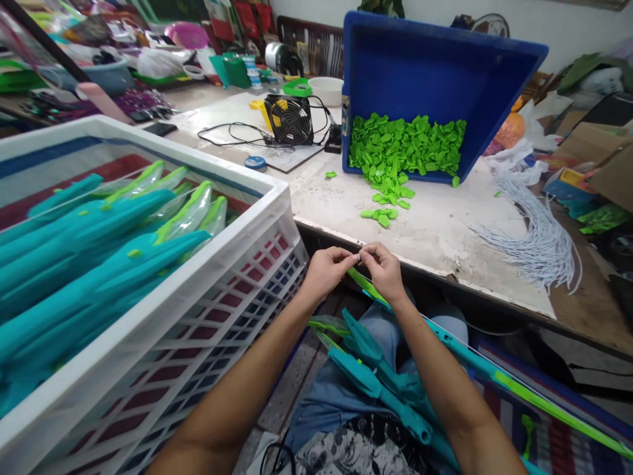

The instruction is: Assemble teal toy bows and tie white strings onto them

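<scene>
My left hand [327, 269] and my right hand [384, 272] meet fingertip to fingertip just off the table's front edge. Both are closed in a pinch on a tiny white bit, which looks like the end of a white cord; the fingers hide most of it. Right beneath them is the green tip of a long teal and green plastic toy part [472, 356], which slants down to the right under my right forearm. More teal toy pieces [363, 379] with green and clear ends lie across my lap.
A white lattice crate [237, 290] at left holds several teal toys [99, 264]. On the table [425, 237], a tilted blue bin [435, 59] spills green plastic pieces [405, 148]. A bundle of white cords [544, 244] lies right; a black fan [289, 119] stands behind.
</scene>
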Available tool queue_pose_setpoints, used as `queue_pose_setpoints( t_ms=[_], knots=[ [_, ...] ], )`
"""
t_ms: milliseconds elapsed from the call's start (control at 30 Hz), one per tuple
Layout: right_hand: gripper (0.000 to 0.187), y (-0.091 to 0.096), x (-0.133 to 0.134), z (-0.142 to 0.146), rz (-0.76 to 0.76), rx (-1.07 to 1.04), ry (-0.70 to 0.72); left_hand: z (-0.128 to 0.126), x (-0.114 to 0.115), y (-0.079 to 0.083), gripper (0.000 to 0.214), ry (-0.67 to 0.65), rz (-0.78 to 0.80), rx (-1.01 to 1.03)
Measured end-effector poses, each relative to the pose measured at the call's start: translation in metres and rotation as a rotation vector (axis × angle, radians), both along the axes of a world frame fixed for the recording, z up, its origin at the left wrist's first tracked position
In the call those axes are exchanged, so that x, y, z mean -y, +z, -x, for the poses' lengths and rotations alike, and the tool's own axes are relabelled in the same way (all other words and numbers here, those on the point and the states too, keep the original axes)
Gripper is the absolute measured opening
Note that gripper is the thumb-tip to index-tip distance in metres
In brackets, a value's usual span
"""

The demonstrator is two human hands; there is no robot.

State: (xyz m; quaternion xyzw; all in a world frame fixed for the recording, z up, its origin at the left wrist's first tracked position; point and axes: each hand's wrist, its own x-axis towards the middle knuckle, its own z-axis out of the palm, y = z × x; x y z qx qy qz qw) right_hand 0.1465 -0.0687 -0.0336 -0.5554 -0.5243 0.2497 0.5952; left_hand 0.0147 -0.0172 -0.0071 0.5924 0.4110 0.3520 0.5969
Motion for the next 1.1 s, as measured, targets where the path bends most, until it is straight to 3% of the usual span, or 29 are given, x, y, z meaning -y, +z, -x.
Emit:
queue_pose_setpoints(
  t_ms=[167,267,367,467,567,667,733,800,900,1100],
  knots=[
    [0.021,-0.012,-0.008,0.004,0.031,-0.060,-0.090,0.004,0.004,0.002,0.019,-0.105,-0.083,-0.012],
    [0.021,-0.005,-0.004,0.008,-0.022,-0.003,-0.189,0.000,0.007,0.000,0.019,-0.023,-0.095,-0.046],
    [0.019,0.011,0.032,0.005,-0.139,0.157,-0.333,-0.008,0.004,-0.004,0.018,0.129,-0.100,-0.086],
    [0.013,0.012,0.095,-0.001,-0.193,0.416,-0.205,-0.017,0.000,-0.005,0.015,0.189,-0.123,-0.082],
    [0.015,-0.015,0.155,-0.010,-0.049,0.735,-0.099,-0.028,-0.002,-0.003,0.018,0.165,-0.161,-0.045],
    [0.032,-0.052,0.189,-0.026,0.242,0.989,-0.302,-0.036,0.001,0.004,0.022,0.092,-0.200,-0.025],
    [0.042,-0.072,0.197,-0.043,0.397,1.076,-0.431,-0.039,0.004,0.008,0.024,0.052,-0.226,-0.023],
    [0.045,-0.083,0.199,-0.060,0.495,1.115,-0.473,-0.040,0.006,0.013,0.025,0.027,-0.244,-0.026],
    [0.043,-0.084,0.195,-0.087,0.548,1.085,-0.322,-0.040,0.006,0.020,0.027,0.004,-0.267,-0.026],
    [0.052,-0.058,0.180,-0.140,0.625,0.728,0.215,-0.043,0.003,0.030,0.026,0.054,-0.194,-0.008]
  ],
)
